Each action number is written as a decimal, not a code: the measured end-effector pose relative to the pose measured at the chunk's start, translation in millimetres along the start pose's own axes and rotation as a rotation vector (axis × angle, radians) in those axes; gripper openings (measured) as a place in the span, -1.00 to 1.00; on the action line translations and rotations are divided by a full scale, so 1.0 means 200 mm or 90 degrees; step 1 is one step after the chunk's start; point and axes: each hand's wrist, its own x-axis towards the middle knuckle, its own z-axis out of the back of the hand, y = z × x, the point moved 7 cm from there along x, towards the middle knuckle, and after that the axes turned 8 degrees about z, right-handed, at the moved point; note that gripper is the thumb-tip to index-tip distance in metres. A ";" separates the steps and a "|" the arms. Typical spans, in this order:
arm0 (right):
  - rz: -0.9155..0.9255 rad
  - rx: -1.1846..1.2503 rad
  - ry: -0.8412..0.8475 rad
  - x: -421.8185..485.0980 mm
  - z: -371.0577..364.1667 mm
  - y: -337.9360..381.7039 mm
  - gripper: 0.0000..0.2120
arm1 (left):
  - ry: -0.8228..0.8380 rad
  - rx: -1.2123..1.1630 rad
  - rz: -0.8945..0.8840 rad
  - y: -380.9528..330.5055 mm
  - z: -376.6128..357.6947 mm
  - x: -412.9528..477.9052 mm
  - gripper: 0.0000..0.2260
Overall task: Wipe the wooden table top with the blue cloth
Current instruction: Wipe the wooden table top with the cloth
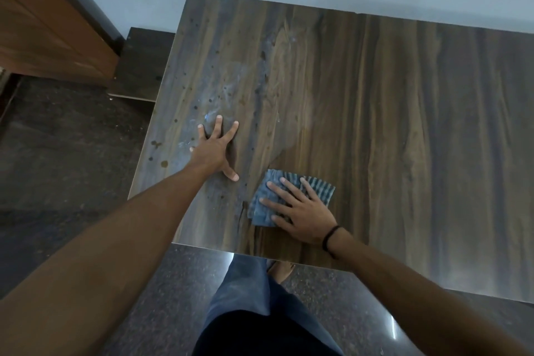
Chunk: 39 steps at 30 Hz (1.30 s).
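- Blue cloth (pixel 322 189), folded into a rough oblong, lies flat on the worktop (pixel 404 124), close to the near edge and left of the middle. Its long axis runs across, left to right, a little tilted.
- The right hand (pixel 303 211) lies on top of the cloth with its grip apart: the fingers are straight and spread, pressing down rather than curling round it.
- The left hand (pixel 215 150) rests flat on bare wood, to the left of the cloth and a little beyond it. Its grip is likewise apart and holds nothing.
- Dark spots (pixel 202 81) and a grey, dusty film cover the worktop's left part, left of and beyond the cloth. The wood to the right looks cleaner.
- The next stroke probably needs to go left and away from the person. The left hand sits in that path and would likely have to lift.
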 end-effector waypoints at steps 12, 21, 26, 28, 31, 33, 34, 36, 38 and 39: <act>-0.114 0.015 -0.037 0.09 0.09 -0.18 -0.48 | -0.001 -0.025 -0.014 0.00 0.00 -0.02 0.35; -0.397 0.098 -0.115 0.28 0.33 -0.80 -0.44 | 0.011 -0.028 -0.019 0.00 0.01 -0.02 0.34; -0.227 0.034 -0.049 0.30 0.22 -0.42 -0.46 | 0.001 -0.041 -0.036 0.00 0.01 -0.03 0.33; -0.065 0.002 0.020 0.22 0.18 -0.35 -0.46 | 0.004 -0.040 -0.033 0.00 0.02 -0.03 0.33; -0.092 -0.014 0.002 0.27 0.25 -0.57 -0.46 | 0.009 -0.040 -0.033 0.00 0.02 -0.02 0.33; -0.251 0.039 -0.054 0.37 0.35 -0.78 -0.46 | 0.013 -0.040 -0.033 0.00 0.02 -0.02 0.33; -0.334 0.077 -0.079 0.41 0.38 -0.85 -0.45 | 0.012 -0.038 -0.032 0.00 0.02 -0.02 0.34; -0.442 0.126 -0.116 0.47 0.39 -0.90 -0.45 | 0.013 -0.032 -0.025 0.00 0.02 -0.03 0.34; -0.430 0.114 -0.117 0.47 0.35 -0.77 -0.45 | 0.011 -0.029 -0.021 0.00 0.01 -0.03 0.35; -0.377 0.088 -0.098 0.45 0.31 -0.66 -0.45 | 0.007 -0.030 -0.021 0.00 0.01 -0.03 0.35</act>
